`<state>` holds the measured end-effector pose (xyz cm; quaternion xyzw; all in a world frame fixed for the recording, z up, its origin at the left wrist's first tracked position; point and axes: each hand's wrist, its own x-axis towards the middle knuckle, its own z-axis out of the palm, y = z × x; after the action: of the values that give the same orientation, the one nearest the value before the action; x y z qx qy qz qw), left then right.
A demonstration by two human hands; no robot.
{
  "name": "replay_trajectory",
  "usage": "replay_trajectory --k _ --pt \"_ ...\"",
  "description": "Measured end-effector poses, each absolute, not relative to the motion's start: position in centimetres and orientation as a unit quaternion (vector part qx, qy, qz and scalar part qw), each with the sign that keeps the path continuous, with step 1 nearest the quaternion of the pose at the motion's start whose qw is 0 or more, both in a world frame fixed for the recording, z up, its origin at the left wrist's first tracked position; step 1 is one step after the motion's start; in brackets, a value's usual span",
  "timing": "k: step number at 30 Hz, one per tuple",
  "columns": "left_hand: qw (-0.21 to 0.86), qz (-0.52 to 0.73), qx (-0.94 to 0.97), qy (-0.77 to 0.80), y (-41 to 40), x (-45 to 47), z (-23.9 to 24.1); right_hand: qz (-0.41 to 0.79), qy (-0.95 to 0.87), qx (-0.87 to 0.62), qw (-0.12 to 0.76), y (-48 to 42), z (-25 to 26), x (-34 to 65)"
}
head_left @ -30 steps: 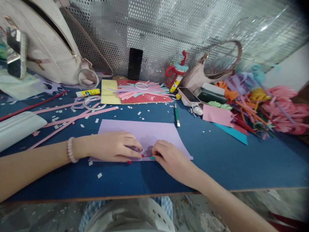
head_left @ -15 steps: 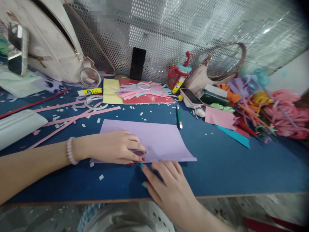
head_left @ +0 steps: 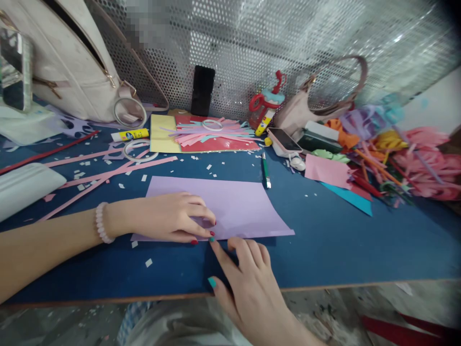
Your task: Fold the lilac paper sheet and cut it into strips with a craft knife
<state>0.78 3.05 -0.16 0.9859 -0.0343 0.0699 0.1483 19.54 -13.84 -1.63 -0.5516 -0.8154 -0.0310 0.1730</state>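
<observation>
A sheet of purple paper (head_left: 241,206) lies on the blue table, with a narrow fold along its near edge at the right. My left hand (head_left: 176,216) rests flat on its left part, fingers spread and pointing right. My right hand (head_left: 248,278) is at the near edge of the sheet. Its index fingertip touches that edge beside the left fingertips, while the thumb stands apart and the other fingers are bent. Neither hand grips anything. Beyond the sheet is a green craft knife (head_left: 265,170).
Pink paper strips (head_left: 104,175), a tape roll (head_left: 139,151) and a glue stick (head_left: 130,135) lie at the left. Behind are paper strips on a red sheet (head_left: 230,143) and a standing phone (head_left: 202,91). Coloured paper (head_left: 428,166) is heaped at the right.
My right index fingertip has come up against the paper's near edge, and the thumb has spread away from it. My left hand stays on the sheet; the view has shifted slightly.
</observation>
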Motion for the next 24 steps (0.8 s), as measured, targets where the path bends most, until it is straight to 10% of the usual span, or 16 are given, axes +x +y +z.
replay_trajectory --k 24 --pt "0.152 0.049 0.987 -0.018 3.0 0.5 -0.5 -0.218 -0.703 -0.675 0.056 -17.5 -2.8 31.7"
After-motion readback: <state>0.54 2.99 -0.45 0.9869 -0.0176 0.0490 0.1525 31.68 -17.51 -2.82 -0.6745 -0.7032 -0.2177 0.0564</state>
